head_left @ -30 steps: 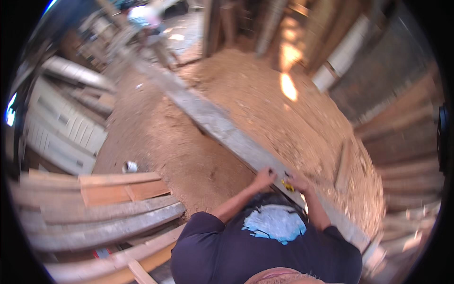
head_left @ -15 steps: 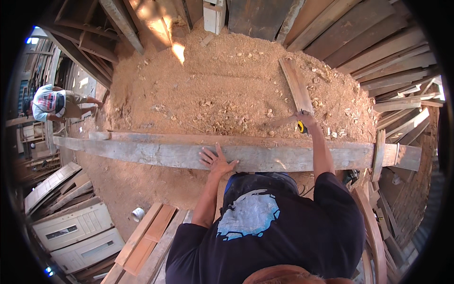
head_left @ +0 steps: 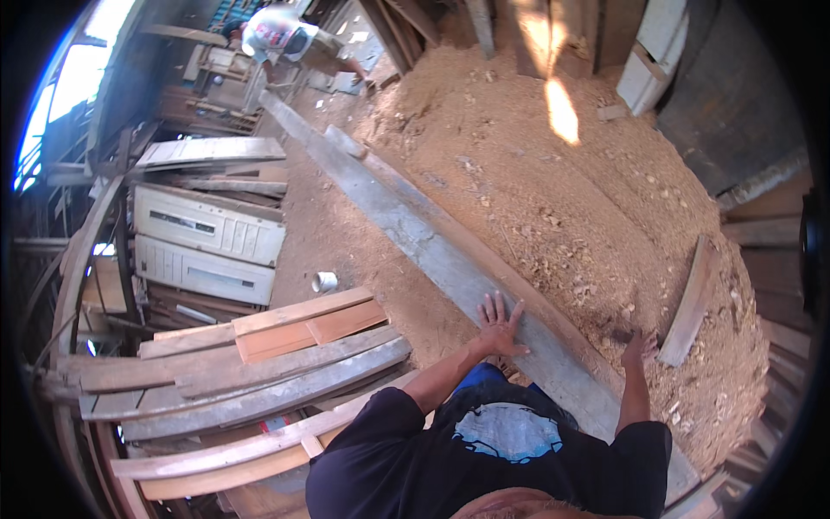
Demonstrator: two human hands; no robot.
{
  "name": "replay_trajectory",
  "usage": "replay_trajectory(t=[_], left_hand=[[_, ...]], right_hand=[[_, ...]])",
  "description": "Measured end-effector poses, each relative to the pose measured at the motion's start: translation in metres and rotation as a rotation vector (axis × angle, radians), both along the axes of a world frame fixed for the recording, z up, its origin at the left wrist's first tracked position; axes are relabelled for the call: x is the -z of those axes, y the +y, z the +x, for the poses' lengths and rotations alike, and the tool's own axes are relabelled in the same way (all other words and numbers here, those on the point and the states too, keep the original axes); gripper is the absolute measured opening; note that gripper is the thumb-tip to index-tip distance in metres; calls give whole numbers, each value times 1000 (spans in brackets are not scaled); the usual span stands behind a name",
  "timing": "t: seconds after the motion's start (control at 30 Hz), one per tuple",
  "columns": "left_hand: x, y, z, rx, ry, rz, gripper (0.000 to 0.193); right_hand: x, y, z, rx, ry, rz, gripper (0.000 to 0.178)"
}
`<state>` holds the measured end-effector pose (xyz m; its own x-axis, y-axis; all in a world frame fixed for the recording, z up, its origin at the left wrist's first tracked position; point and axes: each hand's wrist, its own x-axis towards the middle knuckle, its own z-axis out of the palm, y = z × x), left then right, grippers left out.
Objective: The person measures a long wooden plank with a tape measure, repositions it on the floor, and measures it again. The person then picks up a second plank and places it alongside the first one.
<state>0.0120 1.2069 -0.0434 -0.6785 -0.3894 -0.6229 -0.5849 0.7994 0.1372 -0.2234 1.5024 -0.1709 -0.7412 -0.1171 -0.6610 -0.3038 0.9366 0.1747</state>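
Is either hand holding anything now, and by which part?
The left hand holds nothing; it is spread on the grey plank. Whether the right hand, over the sawdust, holds anything can't be told.

Right grip [head_left: 640, 348] blurred; we cannot tell whether it holds dark smudge [head_left: 621, 335] beside it. Left grip [head_left: 499, 332] covers patch of grey plank [head_left: 415, 235]; black shirt [head_left: 389, 463] hides more. Print on co-worker's shirt [head_left: 266, 33] unreadable. Dark panel [head_left: 743, 108] cut off by round edge. Red scrap [head_left: 275, 424] among boards [head_left: 285, 404] too small to name.
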Motion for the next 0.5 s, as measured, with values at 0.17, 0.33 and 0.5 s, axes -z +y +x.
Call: replay_trajectory(t=[0.17, 0.33, 0.5], left_hand=[[9, 0, 11, 11, 81, -24, 129], [3, 0, 11, -3, 65, -9, 128], [-11, -1, 14, -22, 22, 40, 127]], right_hand=[[11, -4, -1, -142, 42, 30, 47], [-19, -21, -8, -85, -70, -196, 54], [-98, -50, -15, 115, 46, -471, 55]])
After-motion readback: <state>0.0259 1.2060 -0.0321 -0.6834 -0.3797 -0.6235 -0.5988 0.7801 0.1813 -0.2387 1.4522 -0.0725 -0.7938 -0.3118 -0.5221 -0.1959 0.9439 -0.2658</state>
